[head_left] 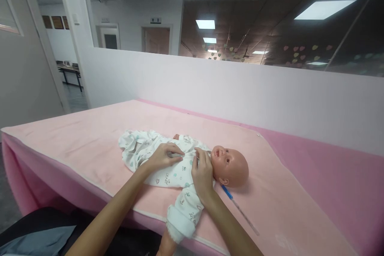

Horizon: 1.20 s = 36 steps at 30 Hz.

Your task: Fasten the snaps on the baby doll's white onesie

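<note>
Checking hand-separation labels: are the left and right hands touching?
Apart. The head view shows a strip of printed outfit in the gap between the left hand and the right hand.

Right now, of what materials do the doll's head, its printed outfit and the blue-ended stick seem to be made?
Doll's head: probably vinyl or another plastic, judging by its smooth, moulded surface and slight sheen.
Printed outfit: fabric, perhaps cotton; it looks matte and falls in soft folds.
Blue-ended stick: perhaps plastic, with an opaque blue end; its pale shaft looks see-through, so glass is possible.
</note>
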{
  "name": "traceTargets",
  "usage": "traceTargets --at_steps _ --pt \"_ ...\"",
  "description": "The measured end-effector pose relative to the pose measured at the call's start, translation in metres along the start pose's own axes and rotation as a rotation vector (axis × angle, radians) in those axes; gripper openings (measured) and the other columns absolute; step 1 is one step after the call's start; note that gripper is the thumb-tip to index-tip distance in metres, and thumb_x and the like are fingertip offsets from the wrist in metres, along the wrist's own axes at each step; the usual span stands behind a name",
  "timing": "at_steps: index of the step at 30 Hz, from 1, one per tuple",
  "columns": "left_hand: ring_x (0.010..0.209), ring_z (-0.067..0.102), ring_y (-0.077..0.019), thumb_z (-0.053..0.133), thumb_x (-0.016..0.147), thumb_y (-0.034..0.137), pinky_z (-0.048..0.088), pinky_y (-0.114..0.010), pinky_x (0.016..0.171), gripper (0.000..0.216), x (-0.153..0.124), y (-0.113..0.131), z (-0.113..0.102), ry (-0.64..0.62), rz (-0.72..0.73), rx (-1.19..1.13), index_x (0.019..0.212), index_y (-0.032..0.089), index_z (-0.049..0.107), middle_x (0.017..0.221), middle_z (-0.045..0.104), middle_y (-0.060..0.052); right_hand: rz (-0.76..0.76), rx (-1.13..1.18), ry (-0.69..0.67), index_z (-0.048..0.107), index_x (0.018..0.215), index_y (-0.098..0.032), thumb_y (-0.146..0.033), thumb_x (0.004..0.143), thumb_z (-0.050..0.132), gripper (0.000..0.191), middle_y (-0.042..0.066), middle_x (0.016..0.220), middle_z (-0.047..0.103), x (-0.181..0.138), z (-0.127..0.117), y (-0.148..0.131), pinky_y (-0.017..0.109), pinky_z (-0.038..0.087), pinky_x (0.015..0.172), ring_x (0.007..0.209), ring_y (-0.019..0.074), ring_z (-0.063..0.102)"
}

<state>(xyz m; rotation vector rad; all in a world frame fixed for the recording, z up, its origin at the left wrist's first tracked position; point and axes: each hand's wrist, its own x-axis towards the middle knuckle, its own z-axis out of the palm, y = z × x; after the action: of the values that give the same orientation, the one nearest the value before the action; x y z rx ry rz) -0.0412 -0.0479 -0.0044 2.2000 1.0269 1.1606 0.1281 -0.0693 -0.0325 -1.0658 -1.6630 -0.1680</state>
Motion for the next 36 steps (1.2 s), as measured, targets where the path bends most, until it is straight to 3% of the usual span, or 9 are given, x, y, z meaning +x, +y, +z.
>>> traceTargets --at_steps 22,29,36 --pt "0.078 0.061 -0.0164 0.070 0.063 0.030 0.050 -0.026 0.072 0.025 0.0001 -0.0066 0.0003 0.046 -0.094 -0.176 0.081 0.013 0.066 0.080 0.067 -0.006 0.009 0.011 -0.071 0.054 0.097 -0.019 -0.009 0.083 0.036 0.025 0.005 0.091 0.056 -0.0007 -0.0027 -0.0003 0.032 0.043 0.078 0.089 0.0171 0.050" --pt "0.085 0.059 -0.0156 0.062 0.070 0.025 0.047 -0.025 0.077 0.020 -0.0012 0.0017 0.0016 -0.003 -0.012 -0.003 0.089 0.018 0.068 0.089 0.065 -0.005 -0.052 -0.017 -0.067 0.057 0.092 -0.020 -0.001 0.079 0.033 0.032 0.004 0.083 0.055 -0.0010 -0.0028 -0.0014 0.031 0.041 0.072 0.081 0.0169 0.048" --pt "0.089 0.057 -0.0153 0.059 0.073 0.024 0.047 -0.022 0.075 0.014 0.0000 -0.0031 -0.0002 0.000 0.032 -0.034 0.080 0.018 0.069 0.102 0.060 -0.006 -0.114 -0.011 -0.030 0.058 0.088 -0.020 0.004 0.073 0.033 0.038 0.003 0.079 0.055 -0.0009 -0.0039 -0.0029 0.031 0.038 0.069 0.076 0.0171 0.045"
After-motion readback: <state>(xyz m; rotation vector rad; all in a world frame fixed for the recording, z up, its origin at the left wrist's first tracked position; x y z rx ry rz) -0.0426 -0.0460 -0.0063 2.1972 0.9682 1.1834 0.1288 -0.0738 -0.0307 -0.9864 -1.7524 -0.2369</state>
